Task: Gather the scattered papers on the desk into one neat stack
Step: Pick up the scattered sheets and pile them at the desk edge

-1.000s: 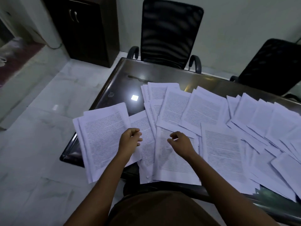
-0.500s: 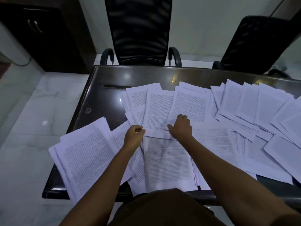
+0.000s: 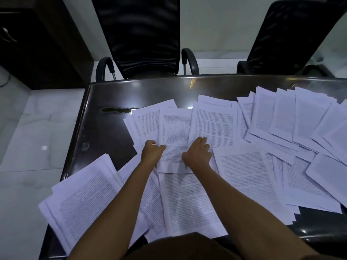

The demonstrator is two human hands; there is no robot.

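Several printed white papers lie scattered and overlapping across the dark glossy desk (image 3: 105,132). A rough pile (image 3: 80,207) hangs over the desk's near left corner. My left hand (image 3: 151,152) pinches the left edge of a middle sheet (image 3: 174,132), thumb on top. My right hand (image 3: 198,152) rests on the same sheet's right edge, fingers bent over the neighbouring page (image 3: 214,124). More sheets (image 3: 293,121) fan out to the right, and a large page (image 3: 189,201) lies between my forearms.
Two black office chairs (image 3: 142,34) (image 3: 289,36) stand behind the desk's far edge. A dark wooden cabinet (image 3: 37,44) is at the far left on the pale marble floor (image 3: 28,139). The desk's far-left part shows bare glass.
Both hands reached forward from the near sheets to the middle sheet farther up the desk. The left hand now pinches its edge. The view tilted down and shifted right.
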